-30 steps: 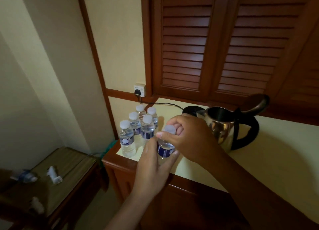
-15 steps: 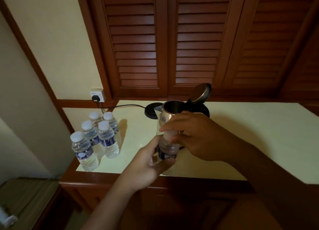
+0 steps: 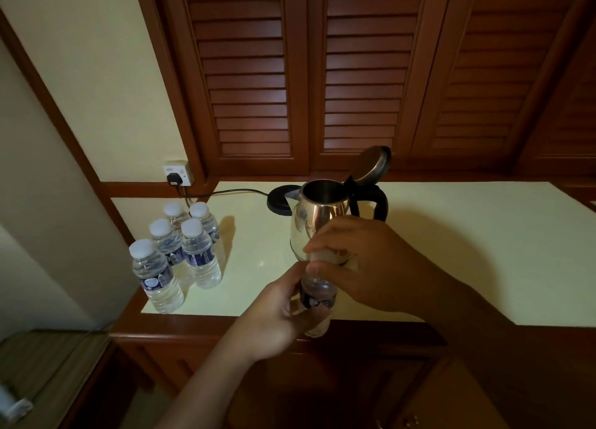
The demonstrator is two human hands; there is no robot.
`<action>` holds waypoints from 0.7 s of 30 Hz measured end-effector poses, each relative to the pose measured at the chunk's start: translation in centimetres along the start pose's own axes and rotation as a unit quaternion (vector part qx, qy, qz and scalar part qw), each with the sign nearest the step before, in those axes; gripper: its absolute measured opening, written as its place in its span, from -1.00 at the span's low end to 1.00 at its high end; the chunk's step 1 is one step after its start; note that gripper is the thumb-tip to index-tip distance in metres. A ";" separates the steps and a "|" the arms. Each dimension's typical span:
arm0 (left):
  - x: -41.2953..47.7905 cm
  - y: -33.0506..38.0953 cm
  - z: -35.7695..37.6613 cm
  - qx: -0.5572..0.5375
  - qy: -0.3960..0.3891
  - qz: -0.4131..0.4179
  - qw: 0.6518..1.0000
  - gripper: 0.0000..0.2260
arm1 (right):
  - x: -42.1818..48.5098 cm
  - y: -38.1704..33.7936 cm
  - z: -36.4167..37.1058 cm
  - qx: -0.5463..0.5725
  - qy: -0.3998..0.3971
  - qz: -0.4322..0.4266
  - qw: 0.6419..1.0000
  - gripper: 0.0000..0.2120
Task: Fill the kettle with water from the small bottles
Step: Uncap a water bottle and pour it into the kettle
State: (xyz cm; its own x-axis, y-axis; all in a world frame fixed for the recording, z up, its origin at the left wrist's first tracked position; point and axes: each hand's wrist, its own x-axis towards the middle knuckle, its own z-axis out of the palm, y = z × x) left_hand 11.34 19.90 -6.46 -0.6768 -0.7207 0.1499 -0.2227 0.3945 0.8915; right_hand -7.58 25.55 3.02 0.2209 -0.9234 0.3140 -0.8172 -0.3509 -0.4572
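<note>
Fingers (image 3: 325, 235) of right hand (image 3: 371, 267) pinch cap (image 3: 322, 256) of small bottle (image 3: 317, 295), left hand (image 3: 274, 322) gripping its body, at 6 o'clock from open kettle (image 3: 317, 219); thin, light, squeezable plastic, so probably best held at the label.

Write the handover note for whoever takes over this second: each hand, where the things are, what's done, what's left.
The left hand grips the lower body of a small bottle, held over the counter's front edge.
The right hand curls round its cap; the cap is on.
The kettle stands on the counter with its lid up, beside its base.
Five capped bottles stand at the counter's left end.
Done: kettle opened, one bottle picked up.
Left: unscrew the cap, pour into the kettle, probably repeat with the others.
</note>
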 end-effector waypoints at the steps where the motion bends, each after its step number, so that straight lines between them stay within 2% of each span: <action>1: 0.0 -0.2 0.0 0.002 0.001 0.000 1.000 -0.56 | -0.4 0.3 0.3 0.014 0.016 -0.007 1.000 -0.73; 6: 0.0 -0.3 -0.1 -0.036 0.015 -0.018 0.999 -0.59 | -2.1 1.8 2.0 0.056 0.094 -0.014 0.994 -0.71; 10: 0.5 -0.4 -0.1 -0.037 0.034 -0.029 0.998 -0.61 | -2.9 3.2 3.8 0.135 0.185 0.054 0.972 -0.77; 14: 0.8 -0.6 0.0 -0.022 0.062 -0.052 0.996 -0.56 | -3.5 6.1 6.5 0.199 0.225 0.152 0.941 -0.88; 17: 1.0 -0.9 -0.1 -0.015 0.082 -0.066 0.994 -0.56 | -3.8 9.8 8.3 0.131 0.227 0.205 0.943 -0.96; 21: 1.1 -1.1 -0.6 -0.008 0.101 -0.073 0.992 -0.61 | -4.4 14.2 9.5 -0.005 0.140 0.227 0.964 -0.84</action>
State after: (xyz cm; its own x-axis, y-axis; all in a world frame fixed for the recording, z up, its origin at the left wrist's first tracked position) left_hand 11.23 18.33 -7.04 -0.4831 -0.8698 0.1007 -0.2950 0.2700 0.9166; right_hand -15.06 23.16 -12.78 -0.3120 -0.9025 0.2969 -0.8009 0.0817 -0.5932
